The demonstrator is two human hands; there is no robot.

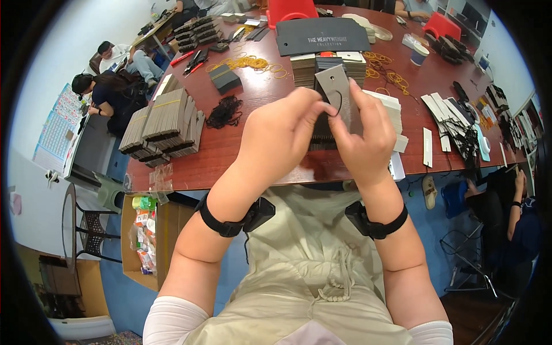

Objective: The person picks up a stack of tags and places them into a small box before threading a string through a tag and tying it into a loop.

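Above the near middle of the table, a light grey hang tag [332, 79] with a small hole near its top is tilted up between my hands. My right hand [370, 133] grips the tag by its right side, thumb in front. A thin black cord [340, 102] curves across its face. Thumb and index finger of my left hand [283, 127] are closed on the cord at the tag's lower left. Whether the cord passes through the hole is too small to tell. Behind the tag stand stacks of grey cards [303, 72], partly hidden by my hands.
A dark printed card [323, 38] lies across the stacks. Banded tag bundles [168, 122], a black cord heap [225, 111] and yellow rubber bands [247, 63] are on the left. White strips with black cords [451, 118] and a paper cup [419, 54] lie right. Other people sit around.
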